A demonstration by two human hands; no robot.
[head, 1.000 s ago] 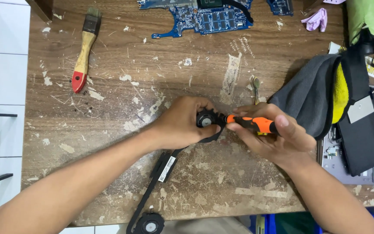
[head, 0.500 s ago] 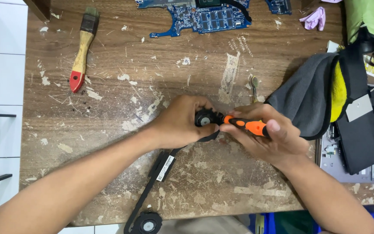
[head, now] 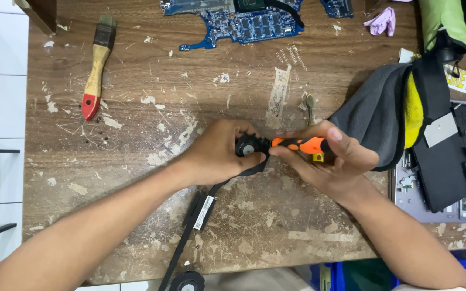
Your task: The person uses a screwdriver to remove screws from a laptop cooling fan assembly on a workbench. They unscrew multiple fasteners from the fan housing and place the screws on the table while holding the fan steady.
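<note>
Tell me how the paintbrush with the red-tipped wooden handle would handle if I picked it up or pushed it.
The paintbrush looks stiff along its wooden handle, so it should lift as one piece. Its slim build suggests it is light. The handle looks flattish and lies flat on the scuffed wooden table, so a push would probably slide it rather than roll it; the bristles would likely bend.

Brush (head: 95,67) left of circuit board (head: 244,24)
</note>
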